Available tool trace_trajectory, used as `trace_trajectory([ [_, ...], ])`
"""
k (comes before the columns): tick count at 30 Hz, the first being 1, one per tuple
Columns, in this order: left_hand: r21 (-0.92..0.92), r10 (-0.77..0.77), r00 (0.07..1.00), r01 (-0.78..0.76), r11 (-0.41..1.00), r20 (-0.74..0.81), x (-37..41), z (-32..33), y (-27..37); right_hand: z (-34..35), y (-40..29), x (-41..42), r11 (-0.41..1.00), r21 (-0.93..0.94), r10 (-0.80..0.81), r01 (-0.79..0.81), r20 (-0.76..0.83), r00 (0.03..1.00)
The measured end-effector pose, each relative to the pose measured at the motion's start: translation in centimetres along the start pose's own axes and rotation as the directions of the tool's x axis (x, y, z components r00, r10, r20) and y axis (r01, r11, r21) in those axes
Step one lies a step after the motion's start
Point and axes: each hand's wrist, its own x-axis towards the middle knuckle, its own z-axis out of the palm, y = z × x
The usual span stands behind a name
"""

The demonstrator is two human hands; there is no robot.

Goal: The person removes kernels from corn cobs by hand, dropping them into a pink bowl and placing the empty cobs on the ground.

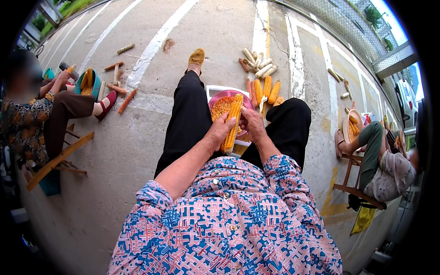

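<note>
A dried yellow ear of corn (pixel 233 125) slants over my lap, held between both hands. My left hand (pixel 220 130) wraps its lower part, thumb lying along the kernels. On the other side, my right hand (pixel 252 122) grips it nearer the upper end; some of those fingers are hidden behind the ear. Beneath is a pink plastic basin (pixel 225 94), partly covered by the ear and hands, with loose corn kernels (pixel 220 107) in it. A white frame (pixel 220 88) shows behind the basin, between my legs.
Whole corn ears (pixel 267 86) and stripped reddish cobs (pixel 253 92) lie beyond my right knee. Pale cobs (pixel 263 64) are piled farther out. A seated person (pixel 37 113) at left has a teal basin (pixel 90 86); another person (pixel 381 165) sits at right beside a pale basin (pixel 348 132).
</note>
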Motion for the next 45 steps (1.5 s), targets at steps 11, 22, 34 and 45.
trace_trajectory([
  [11,0.128,0.027,0.999,-0.022,0.991,-0.037,0.0,0.2,-0.1,-0.6,-0.5,0.4,0.999,-0.031,0.039,-0.040,-0.026,0.999],
  [22,0.264,0.089,0.995,-0.076,0.961,-0.039,0.7,-0.4,-1.4,-1.1,-0.3,0.5,0.995,-0.102,0.009,-0.007,0.018,1.000],
  [34,0.103,-0.001,0.997,0.008,0.995,-0.072,0.1,0.3,-0.3,-0.8,0.5,0.8,0.999,0.033,0.040,-0.039,-0.029,0.999],
  [45,-0.051,-0.053,0.998,0.052,0.997,-0.019,-0.1,-0.1,0.3,-0.6,-0.3,0.5,0.985,0.101,0.148,-0.140,-0.072,0.986],
])
